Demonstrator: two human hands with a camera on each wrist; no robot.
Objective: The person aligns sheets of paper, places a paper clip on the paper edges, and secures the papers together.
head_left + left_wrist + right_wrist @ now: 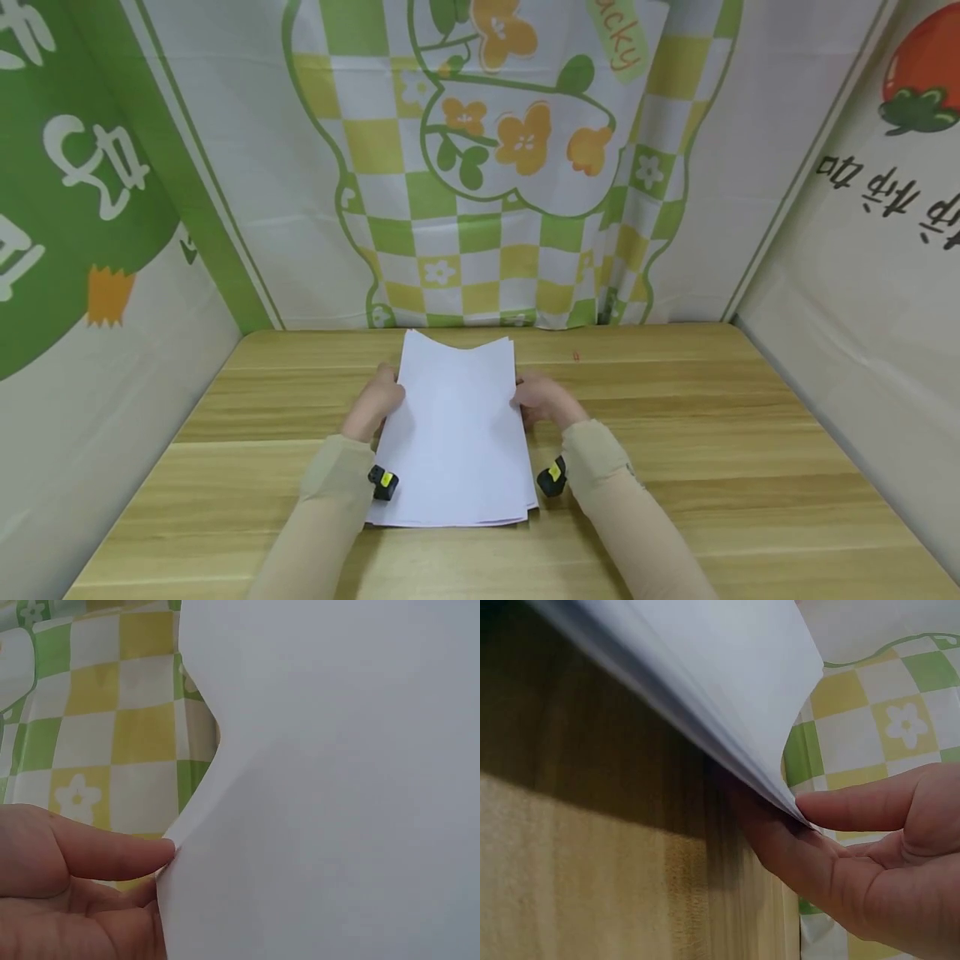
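Paper stack (453, 442) is right in front of you, over the middle of the wooden table (675, 375); far edge dips between its corners, near-right corner sheets not flush. Your left hand (378, 400) pinches the left edge, your right hand (547, 400) pinches the right, thumb above, fingers below, that edge off the table. Step looks like squaring the sheets; next move probably calls for an even hold and lining up the corners. Checked backdrop (480, 250) behind. Fingers under the paper mostly hidden; can't tell sheet count or whether the near end touches down. Left wrist view crops the stack.
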